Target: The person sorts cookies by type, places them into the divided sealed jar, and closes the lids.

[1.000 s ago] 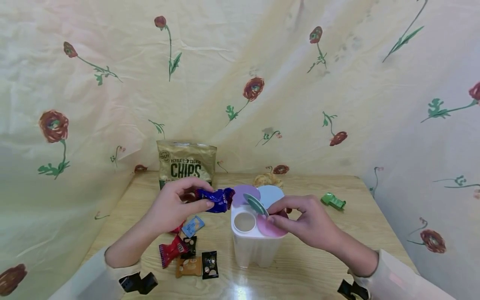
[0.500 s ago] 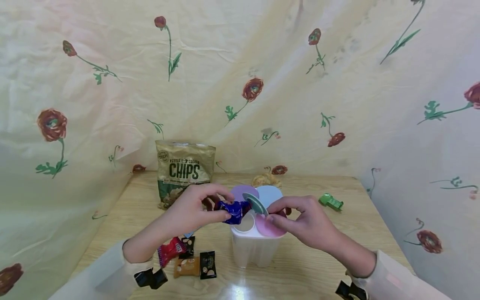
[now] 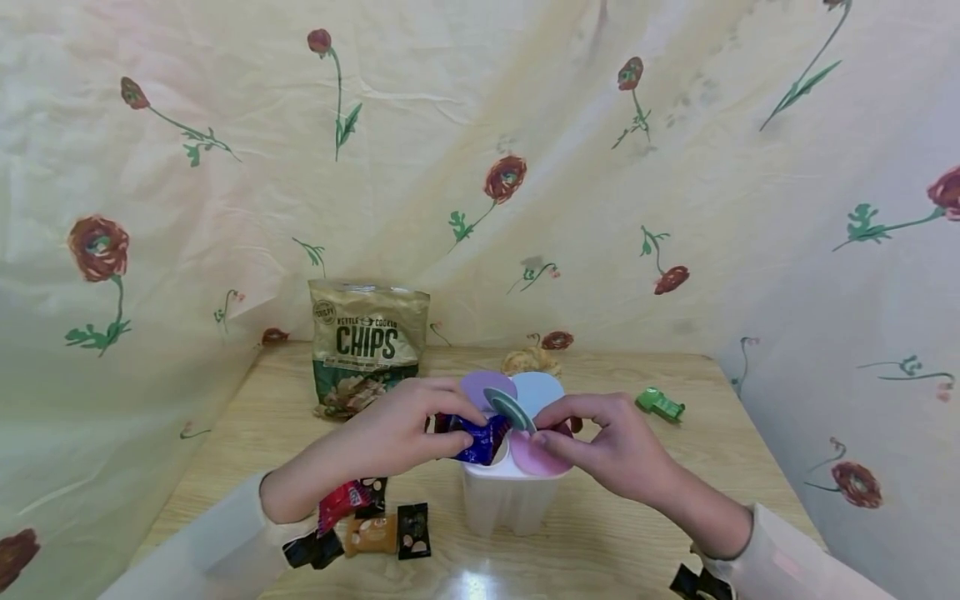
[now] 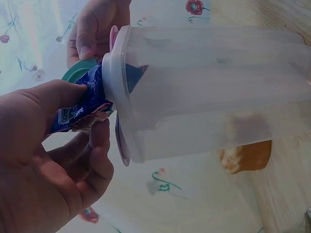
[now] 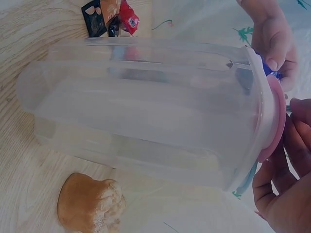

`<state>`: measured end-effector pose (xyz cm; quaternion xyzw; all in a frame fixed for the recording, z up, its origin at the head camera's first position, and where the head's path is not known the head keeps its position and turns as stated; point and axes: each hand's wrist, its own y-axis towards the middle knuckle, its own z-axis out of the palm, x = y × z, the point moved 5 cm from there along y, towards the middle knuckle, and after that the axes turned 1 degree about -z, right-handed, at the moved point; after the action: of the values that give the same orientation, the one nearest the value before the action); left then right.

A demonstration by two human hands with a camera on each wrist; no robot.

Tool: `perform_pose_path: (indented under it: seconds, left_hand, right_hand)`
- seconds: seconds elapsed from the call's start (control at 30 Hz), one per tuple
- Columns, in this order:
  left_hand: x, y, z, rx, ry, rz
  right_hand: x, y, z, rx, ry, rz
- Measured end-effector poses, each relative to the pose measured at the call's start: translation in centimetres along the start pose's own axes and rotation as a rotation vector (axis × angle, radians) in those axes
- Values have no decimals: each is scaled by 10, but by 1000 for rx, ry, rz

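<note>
Pinching a blue snack packet between thumb and curled fingers, the left hand has its leading end poked into the open round hole of the clear lidded container, while most of the wrapper is bunched outside the rim. The right hand pinches the raised green flap and steadies the lid beside the pink cap. Trouble could come from the packet being wider than the hole: crumpled foil may jam at the edge, and a harder push could tip the light, tall container or slide it on the wooden table. If the green flap slipped from the fingers, it might snap down on the wrapper. Loose sweets lie near the left sleeve and could be swept aside.
</note>
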<state>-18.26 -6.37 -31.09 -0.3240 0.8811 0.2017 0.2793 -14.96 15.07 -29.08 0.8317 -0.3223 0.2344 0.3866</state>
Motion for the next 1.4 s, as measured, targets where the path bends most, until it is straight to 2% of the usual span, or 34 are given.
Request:
perform_pose_path:
  seconds: [0.17,0.37,0.6,0.73,0.9,0.97,1.07,1.13,1.3,1.4]
  left_hand:
    - [-7,4,1,36,97,-38]
    - [-15,11,3,81,238,15]
    - [-19,17,7,95,305,24]
    - [-21,16,12,44,319,8]
    - [-13,10,9,-86,176,-155]
    - [-9,4,5,-158,122,-177]
    - [-8,-6,-1,-245,95,-98]
    - [-9,-12,-2,-268,93,-47]
    - [-10,-16,0,-257,76,11]
    - [-12,-13,3,-254,120,60]
  right_hand:
    - [-8,-1,1,-3,-5,-4]
    - [-30,-5,5,-2,-11,-18]
    - [-34,-7,5,-20,5,-70]
    - [-35,-7,5,-21,1,-71]
    - [-37,-7,5,-23,9,-62]
    - [-36,-7,5,-27,7,-69]
    - [-35,-6,6,-34,-3,-89]
    - [-35,-5,6,-33,-8,-93]
    - [-35,-6,7,-26,-1,-85]
    - [-34,-6,7,-26,0,-79]
